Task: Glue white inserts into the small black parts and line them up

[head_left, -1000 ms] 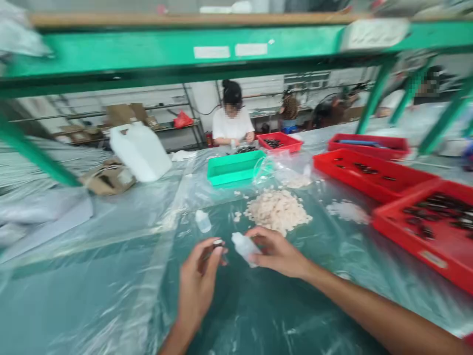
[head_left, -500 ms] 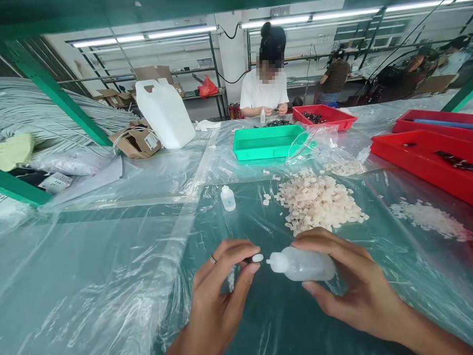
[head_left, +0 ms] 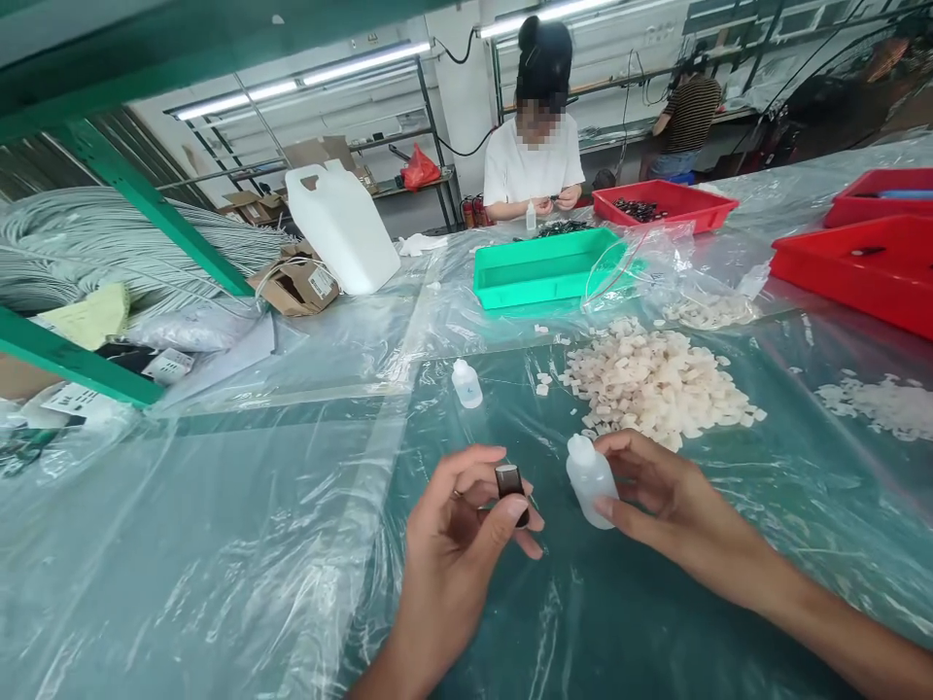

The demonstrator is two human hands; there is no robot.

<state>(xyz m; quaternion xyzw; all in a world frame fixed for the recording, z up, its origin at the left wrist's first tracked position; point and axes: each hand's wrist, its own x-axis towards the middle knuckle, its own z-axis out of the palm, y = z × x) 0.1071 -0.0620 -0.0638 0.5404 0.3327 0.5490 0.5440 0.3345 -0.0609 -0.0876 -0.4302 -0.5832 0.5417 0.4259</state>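
Note:
My left hand (head_left: 456, 544) pinches a small dark brown piece (head_left: 509, 482) between thumb and fingers, held up over the plastic-covered table (head_left: 240, 544). My right hand (head_left: 660, 491) grips a small translucent squeeze bottle (head_left: 589, 478), upright with its nozzle up, a short way right of the dark piece. Just beyond my right hand lies a heap of small cream-white pieces (head_left: 656, 379). A second small bottle (head_left: 466, 382) stands alone on the table past my left hand.
A green tray (head_left: 546, 267) and red trays (head_left: 867, 258) (head_left: 660, 204) sit further back. A white jerrycan (head_left: 342, 228) and a cardboard box (head_left: 295, 282) are at back left. A person in white (head_left: 535, 160) works across the table. More white pieces (head_left: 879, 403) lie right.
The bottle in my right hand has turned from lying sideways, nozzle at the piece, to upright. My left hand has lifted and turned the dark piece. The camera has tilted slightly.

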